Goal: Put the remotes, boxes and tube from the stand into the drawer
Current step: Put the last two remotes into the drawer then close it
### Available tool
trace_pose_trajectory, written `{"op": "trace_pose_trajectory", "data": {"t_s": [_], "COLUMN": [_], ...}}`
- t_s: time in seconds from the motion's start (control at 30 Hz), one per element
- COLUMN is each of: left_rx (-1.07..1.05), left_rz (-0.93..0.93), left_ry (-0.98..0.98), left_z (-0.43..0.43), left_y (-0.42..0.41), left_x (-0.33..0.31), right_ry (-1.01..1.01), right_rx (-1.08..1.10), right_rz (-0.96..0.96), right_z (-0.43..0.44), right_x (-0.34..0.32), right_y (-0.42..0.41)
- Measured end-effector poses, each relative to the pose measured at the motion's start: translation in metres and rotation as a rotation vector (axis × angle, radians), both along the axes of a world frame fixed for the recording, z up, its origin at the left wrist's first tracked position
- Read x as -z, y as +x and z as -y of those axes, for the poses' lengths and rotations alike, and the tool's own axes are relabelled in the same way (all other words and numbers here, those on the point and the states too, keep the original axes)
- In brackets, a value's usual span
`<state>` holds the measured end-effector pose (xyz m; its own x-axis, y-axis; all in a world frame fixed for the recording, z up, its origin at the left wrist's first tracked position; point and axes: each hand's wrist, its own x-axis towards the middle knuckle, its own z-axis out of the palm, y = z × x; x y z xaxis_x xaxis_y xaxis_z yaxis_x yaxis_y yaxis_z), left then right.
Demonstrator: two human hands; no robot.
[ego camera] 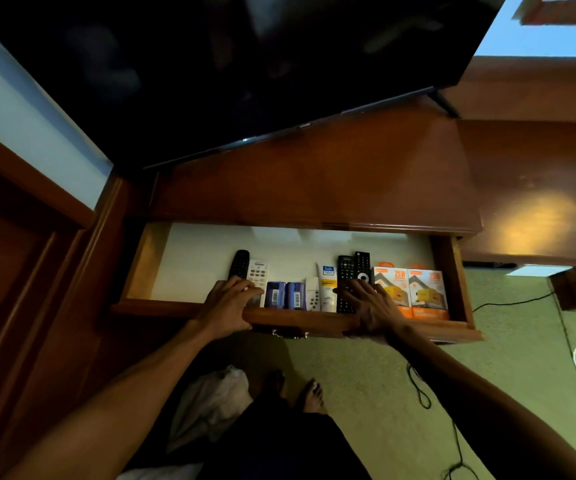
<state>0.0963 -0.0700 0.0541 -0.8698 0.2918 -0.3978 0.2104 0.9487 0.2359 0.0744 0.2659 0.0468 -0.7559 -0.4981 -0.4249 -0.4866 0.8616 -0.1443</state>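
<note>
Reddish-brown wood makes up the stand [314, 174], and its top in front of the dark television [245, 64] shows nothing left of the task's things. They lie in a row along the front of the open drawer [182, 258]: a black remote [239, 266] and a white remote [258, 273] at the left, then two blue boxes [284, 295], a small white remote [312, 294], the white tube [327, 287], two more black remotes [353, 271] side by side, and two orange boxes [411, 292] at the right end. The left hand [229, 306] rests over the drawer's front edge [300, 318] with loose, spread fingers lying on the lower end of the white remote; it does not look clenched around anything. The right hand [371, 308] lies flat and open over the bottoms of the paired black remotes, just beside the orange boxes, gripping nothing that I can see. Judging by this, the moving is done or all but done. What seems left is a last straightening of the row and perhaps pushing the drawer shut. A dark item at the far right edge of the neighbouring surface is too cut off to identify.
</note>
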Motion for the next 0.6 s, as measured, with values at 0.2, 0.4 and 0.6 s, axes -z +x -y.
{"op": "trace_pose_trajectory", "data": {"t_s": [0.2,0.4,0.6], "left_rx": [-0.065,-0.117,-0.099], "left_rz": [-0.102,-0.229,-0.269], "left_ry": [-0.019,-0.103,-0.168], "left_z": [-0.003,-0.009,-0.010], "left_y": [-0.031,-0.079,-0.135], "left_x": [0.002,0.002,-0.003], "right_ry": [-0.008,0.019,0.076], "right_rx": [0.096,0.173,0.209], "right_rz": [-0.071,-0.189,-0.242], "right_z": [0.002,0.010,0.017], "right_x": [-0.002,-0.002,-0.003], "right_y": [-0.033,-0.082,-0.135]}}
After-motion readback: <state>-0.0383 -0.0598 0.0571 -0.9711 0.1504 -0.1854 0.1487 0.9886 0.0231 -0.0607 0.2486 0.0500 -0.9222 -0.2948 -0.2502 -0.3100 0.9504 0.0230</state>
